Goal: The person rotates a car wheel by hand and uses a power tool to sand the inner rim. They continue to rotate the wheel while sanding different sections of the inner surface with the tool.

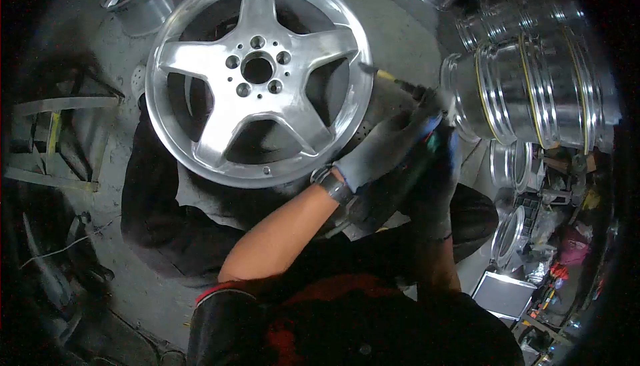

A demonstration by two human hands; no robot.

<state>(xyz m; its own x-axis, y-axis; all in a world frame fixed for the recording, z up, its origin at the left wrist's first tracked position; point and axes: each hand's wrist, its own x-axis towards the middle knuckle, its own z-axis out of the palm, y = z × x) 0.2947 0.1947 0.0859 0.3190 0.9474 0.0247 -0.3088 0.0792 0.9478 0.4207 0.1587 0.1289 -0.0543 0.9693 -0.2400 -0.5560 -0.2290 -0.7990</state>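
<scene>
The big shiny wheel (267, 104) is left of the fingers and a bit farther away, and the left hand (387, 153) is nearer to it than the right hand (441, 149). A thin tool (395, 80) sticks out where the gloved hands meet, slanting far and left to the wheel's right edge; I can't tell if they touch, or which dark, blurry fingers are closed on it.

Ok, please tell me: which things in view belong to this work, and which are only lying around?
Seemingly in the work:
silver five-spoke metal wheel
slim yellow-banded tool at the grey-gloved left hand and right hand

Apparently just lying about:
row of shiny silver metal rims
curved metal frame with yellow strip
flat rectangular silver panel
</scene>
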